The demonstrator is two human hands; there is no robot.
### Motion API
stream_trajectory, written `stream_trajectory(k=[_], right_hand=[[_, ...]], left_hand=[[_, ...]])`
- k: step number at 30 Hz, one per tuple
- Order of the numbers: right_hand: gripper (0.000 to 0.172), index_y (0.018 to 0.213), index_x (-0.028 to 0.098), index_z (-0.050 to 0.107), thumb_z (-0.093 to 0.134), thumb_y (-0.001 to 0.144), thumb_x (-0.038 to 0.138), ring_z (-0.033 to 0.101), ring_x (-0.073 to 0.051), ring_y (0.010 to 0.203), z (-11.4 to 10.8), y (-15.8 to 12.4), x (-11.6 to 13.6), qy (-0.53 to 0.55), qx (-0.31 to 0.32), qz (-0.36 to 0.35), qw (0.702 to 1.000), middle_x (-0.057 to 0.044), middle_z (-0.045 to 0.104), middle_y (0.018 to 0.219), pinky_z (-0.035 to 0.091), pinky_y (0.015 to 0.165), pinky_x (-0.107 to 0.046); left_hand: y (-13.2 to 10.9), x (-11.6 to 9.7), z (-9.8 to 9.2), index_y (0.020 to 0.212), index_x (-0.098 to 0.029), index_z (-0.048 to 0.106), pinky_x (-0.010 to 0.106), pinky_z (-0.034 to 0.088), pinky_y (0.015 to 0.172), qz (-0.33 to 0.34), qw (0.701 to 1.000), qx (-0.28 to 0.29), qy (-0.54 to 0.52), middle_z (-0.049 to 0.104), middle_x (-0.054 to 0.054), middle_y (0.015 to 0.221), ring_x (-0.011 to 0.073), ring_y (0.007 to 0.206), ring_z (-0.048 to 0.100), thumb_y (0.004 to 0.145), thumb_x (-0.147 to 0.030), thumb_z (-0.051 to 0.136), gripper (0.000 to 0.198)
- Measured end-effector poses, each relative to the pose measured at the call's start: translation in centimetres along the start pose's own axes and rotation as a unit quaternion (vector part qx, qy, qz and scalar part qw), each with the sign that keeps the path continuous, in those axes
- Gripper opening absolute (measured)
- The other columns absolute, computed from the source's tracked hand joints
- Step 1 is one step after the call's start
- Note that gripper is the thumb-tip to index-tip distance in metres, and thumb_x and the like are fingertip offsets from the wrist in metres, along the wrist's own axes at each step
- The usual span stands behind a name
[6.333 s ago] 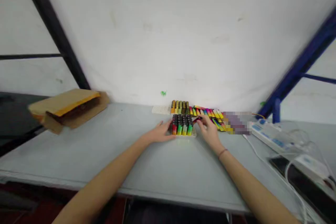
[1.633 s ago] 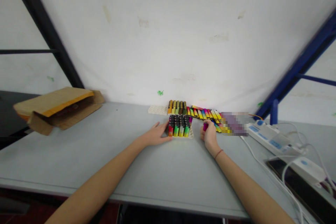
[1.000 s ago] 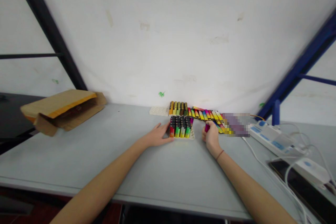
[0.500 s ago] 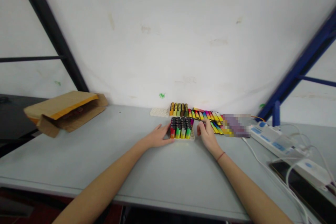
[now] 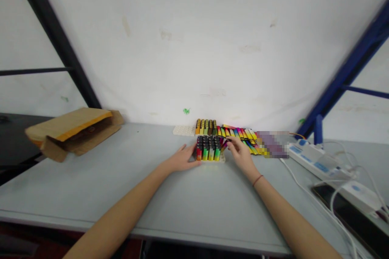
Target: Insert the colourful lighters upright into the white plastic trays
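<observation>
A white tray [image 5: 223, 159] on the grey table holds several upright coloured lighters [image 5: 209, 148] with black tops. My left hand [image 5: 182, 158] lies flat against the tray's left side, fingers stretched out. At the tray's right edge, my right hand [image 5: 240, 151] pinches a pink lighter [image 5: 225, 144] and holds it against the standing lighters. Behind the tray, a row of loose lighters [image 5: 240, 133] lies flat on the table, and a few more lighters [image 5: 206, 126] stand in a second white tray [image 5: 183, 130].
An open cardboard box [image 5: 73, 129] lies on its side at the table's left. A white power strip [image 5: 316, 158] with cables and a dark phone [image 5: 349, 210] sit at the right. A white wall rises behind the grey table [image 5: 121, 186].
My right hand, which held the pink lighter upright to the right of the tray, has moved left and now holds it at the tray's right edge. The left hand has stayed put.
</observation>
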State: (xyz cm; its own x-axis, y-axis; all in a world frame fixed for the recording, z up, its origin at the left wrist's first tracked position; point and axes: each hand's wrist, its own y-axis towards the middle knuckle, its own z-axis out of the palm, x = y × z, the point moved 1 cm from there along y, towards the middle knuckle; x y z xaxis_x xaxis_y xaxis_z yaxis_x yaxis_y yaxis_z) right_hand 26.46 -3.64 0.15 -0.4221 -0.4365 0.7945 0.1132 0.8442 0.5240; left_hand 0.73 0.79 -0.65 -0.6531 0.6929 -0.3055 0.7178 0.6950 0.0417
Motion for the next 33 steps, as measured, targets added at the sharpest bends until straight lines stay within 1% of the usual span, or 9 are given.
stream_trajectory(k=[5,15,19,23,26,28,30,31,33], right_hand=[[0.031,0.106,0.018,0.066,0.051,0.088,0.038,0.067,-0.021,0.085,0.3,-0.3,0.8,-0.059,0.001,-0.018,0.998,-0.01,0.071,0.101,0.053,0.077,-0.033],[0.036,0.115,0.018,0.068,0.043,0.093,0.033,0.067,-0.021,0.073,-0.3,-0.1,0.6,-0.184,-0.008,-0.063,0.981,-0.009,0.073,0.086,0.052,0.075,-0.033],[0.037,0.119,0.019,0.066,0.041,0.094,0.03,0.067,-0.022,0.087,-0.2,-0.3,0.8,-0.217,0.001,-0.089,0.972,-0.01,0.072,0.1,0.05,0.083,-0.034],[0.04,0.127,0.023,0.061,0.037,0.095,0.026,0.063,-0.022,0.1,0.2,-0.4,1.2,-0.257,0.051,-0.11,0.959,-0.009,0.067,0.115,0.049,0.089,-0.034],[0.044,0.135,0.025,0.054,0.037,0.095,0.025,0.061,-0.022,0.105,-0.2,0.1,1.2,-0.27,0.074,-0.109,0.954,-0.009,0.061,0.125,0.048,0.09,-0.034],[0.045,0.137,0.024,0.052,0.038,0.094,0.027,0.061,-0.022,0.103,-1.2,0.7,0.8,-0.265,0.042,-0.093,0.959,-0.01,0.061,0.123,0.048,0.09,-0.035],[0.043,0.132,0.02,0.056,0.037,0.094,0.027,0.06,-0.024,0.103,-2.6,1.2,-0.1,-0.277,-0.021,-0.065,0.958,-0.012,0.065,0.115,0.046,0.092,-0.038],[0.042,0.126,0.017,0.061,0.037,0.093,0.025,0.059,-0.025,0.105,-3.4,1.4,-0.6,-0.303,-0.046,-0.048,0.951,-0.013,0.066,0.112,0.045,0.093,-0.039],[0.038,0.112,0.013,0.069,0.04,0.09,0.023,0.059,-0.028,0.103,-4.5,1.5,-1.5,-0.374,-0.041,-0.015,0.926,-0.017,0.067,0.104,0.043,0.092,-0.04]], left_hand=[[0.0,-0.1,-0.1,0.149,-0.017,0.01,0.053,0.011,0.116,-0.003,1.0,0.004,-0.001,0.023,0.016,0.156,0.0284,0.143,0.025,0.09,-0.058,0.042,0.079],[0.1,0.2,0.2,0.149,-0.016,0.009,0.053,0.013,0.115,0.001,1.0,0.002,0.008,0.024,0.017,0.155,0.0296,0.142,0.025,0.09,-0.059,0.04,0.079],[0.1,0.1,0.2,0.149,-0.015,0.011,0.053,0.013,0.116,-0.002,1.0,0.0,0.006,0.026,0.018,0.154,0.0293,0.142,0.026,0.09,-0.059,0.041,0.079],[0.0,0.0,0.2,0.149,-0.017,0.01,0.052,0.012,0.116,0.002,1.0,-0.004,0.007,0.027,0.016,0.154,0.0294,0.142,0.027,0.09,-0.059,0.04,0.079],[0.0,0.0,0.1,0.15,-0.017,0.009,0.052,0.012,0.116,0.003,1.0,-0.003,0.009,0.026,0.016,0.155,0.0291,0.142,0.026,0.09,-0.059,0.04,0.08],[0.0,0.0,0.1,0.15,-0.017,0.009,0.051,0.012,0.116,0.003,1.0,-0.005,0.009,0.026,0.016,0.155,0.0292,0.142,0.026,0.09,-0.059,0.04,0.079],[0.0,0.0,0.0,0.15,-0.017,0.01,0.052,0.011,0.116,0.003,1.0,-0.006,0.005,0.026,0.015,0.155,0.0294,0.141,0.028,0.09,-0.059,0.04,0.079],[0.0,-0.1,0.0,0.15,-0.018,0.01,0.052,0.011,0.116,0.002,1.0,-0.006,0.003,0.027,0.015,0.155,0.0294,0.141,0.029,0.09,-0.059,0.04,0.079],[0.0,-0.1,0.0,0.15,-0.018,0.009,0.052,0.01,0.116,0.002,1.0,-0.003,0.0,0.027,0.015,0.155,0.0291,0.141,0.03,0.09,-0.059,0.04,0.079]])
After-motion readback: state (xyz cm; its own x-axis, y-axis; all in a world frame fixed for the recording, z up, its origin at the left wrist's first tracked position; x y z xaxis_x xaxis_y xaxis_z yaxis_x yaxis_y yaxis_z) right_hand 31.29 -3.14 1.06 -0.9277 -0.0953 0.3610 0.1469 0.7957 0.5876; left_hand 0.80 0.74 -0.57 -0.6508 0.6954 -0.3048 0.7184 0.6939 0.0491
